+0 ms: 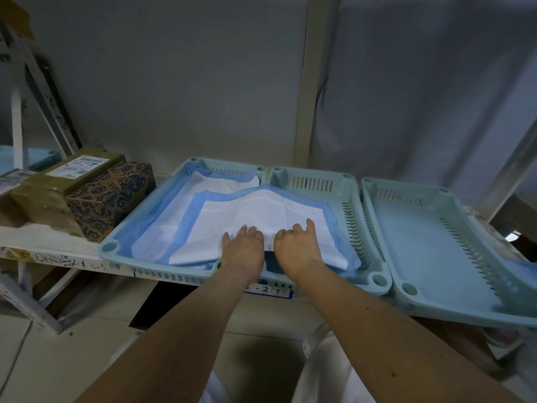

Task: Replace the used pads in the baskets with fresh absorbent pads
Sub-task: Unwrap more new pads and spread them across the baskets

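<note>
Materials and finishes, placed from the middle basket point(343, 196)

Middle basket: pale blue moulded plastic, smooth, faintly sheened, with slotted walls; left basket point(116, 245) and right basket point(436, 242) the same. Fresh pad point(261, 210), draped from left basket over the middle one's left rim: soft matt white quilted sheet, creased, with blue film border. Pad beneath point(162, 228): same make. Far left: patterned box point(113, 199), matt printed paper; carton point(43, 199), brown cardboard under glossy tape. Shelf point(52, 245) below: white-painted, scuffed, rough.

Storeroom, metal shelf point(58, 251), taped boxes point(43, 199)
</note>
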Demonstrator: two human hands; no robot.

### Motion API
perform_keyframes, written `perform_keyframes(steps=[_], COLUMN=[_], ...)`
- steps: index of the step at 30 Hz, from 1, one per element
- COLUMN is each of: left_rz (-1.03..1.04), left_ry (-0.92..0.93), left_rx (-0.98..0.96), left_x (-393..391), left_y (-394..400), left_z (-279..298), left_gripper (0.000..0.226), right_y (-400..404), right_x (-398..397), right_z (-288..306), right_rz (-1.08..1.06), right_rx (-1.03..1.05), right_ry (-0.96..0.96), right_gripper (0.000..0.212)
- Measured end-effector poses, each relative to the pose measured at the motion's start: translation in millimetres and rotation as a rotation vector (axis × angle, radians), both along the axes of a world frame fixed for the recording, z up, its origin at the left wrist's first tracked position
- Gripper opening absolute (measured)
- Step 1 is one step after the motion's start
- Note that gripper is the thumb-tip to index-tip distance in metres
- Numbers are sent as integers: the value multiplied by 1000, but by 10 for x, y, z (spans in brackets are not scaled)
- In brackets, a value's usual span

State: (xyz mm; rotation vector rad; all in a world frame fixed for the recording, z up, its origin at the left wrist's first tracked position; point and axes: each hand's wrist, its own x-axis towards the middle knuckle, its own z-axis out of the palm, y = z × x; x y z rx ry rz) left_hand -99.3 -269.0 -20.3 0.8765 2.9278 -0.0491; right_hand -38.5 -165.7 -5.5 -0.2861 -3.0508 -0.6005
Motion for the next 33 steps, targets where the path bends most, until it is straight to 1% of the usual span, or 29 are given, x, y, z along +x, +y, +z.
perform_keyframes(steps=[18, 20, 23, 25, 33], left_rz=[6, 10, 17, 25, 32], left_ry=[-44, -48, -52, -57, -67], left_rx=[-51, -50, -48, -50, -45], left_x=[-7, 0, -1, -6, 2], left_y=[7, 7, 13, 18, 31], left_z=[34, 37, 37, 40, 45], left_gripper=[64, 64, 64, 65, 65], right_y=[579, 630, 723, 788, 888], right_x=[303, 351, 441, 498, 579], right_z=[-12, -8, 11, 26, 4], right_rz=[-90, -106, -140, -164, -217], right_rx=[63, 67, 78, 84, 97], right_ry=[24, 25, 20, 13, 20], right_gripper=[44, 43, 33, 30, 35])
